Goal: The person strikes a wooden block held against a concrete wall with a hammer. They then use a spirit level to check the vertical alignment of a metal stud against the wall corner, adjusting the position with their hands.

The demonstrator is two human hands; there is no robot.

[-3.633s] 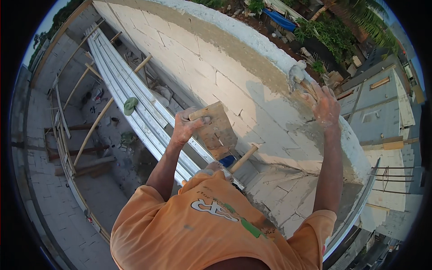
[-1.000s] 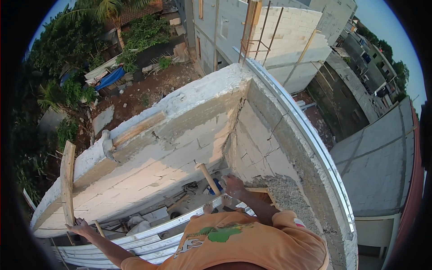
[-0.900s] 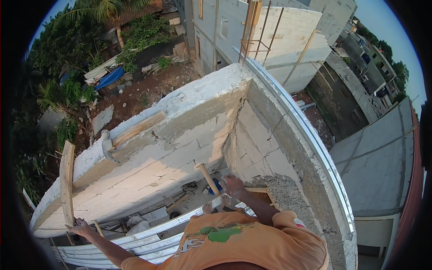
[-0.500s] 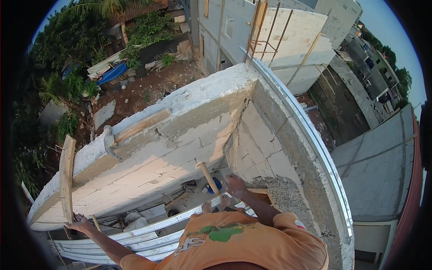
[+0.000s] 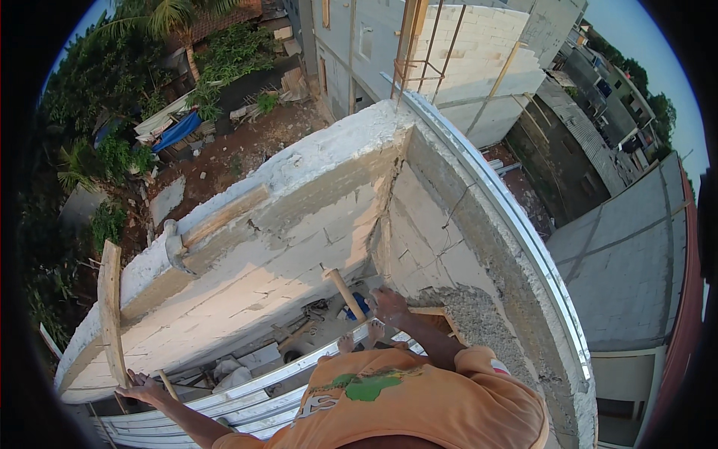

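My left hand [image 5: 147, 392] is at the lower end of a rough wooden plank [image 5: 111, 307], its thumb and fingers on either side of that end. The plank stands upright across the top of the block wall [image 5: 262, 258]. My right hand [image 5: 390, 304] hangs in front of my body, fingers loosely bent and apart, with nothing visible in it. Beside it a round wooden post [image 5: 345, 294] rises from below. A claw hammer [image 5: 175, 247] lies on the wall's top ledge, its wooden handle pointing toward the far corner.
Long silvery metal channels [image 5: 258, 396] run below me, and another lies along the right wall's top [image 5: 516, 224]. Rusty rebar [image 5: 441, 56] sticks up at the far corner. Beneath are a blue object [image 5: 357, 307] and scattered scraps. Beyond the wall, the ground drops well below.
The view has turned slightly, so the walls and plank sit a little lower. Both hands keep nearly the same places; the hammer still lies on the ledge.
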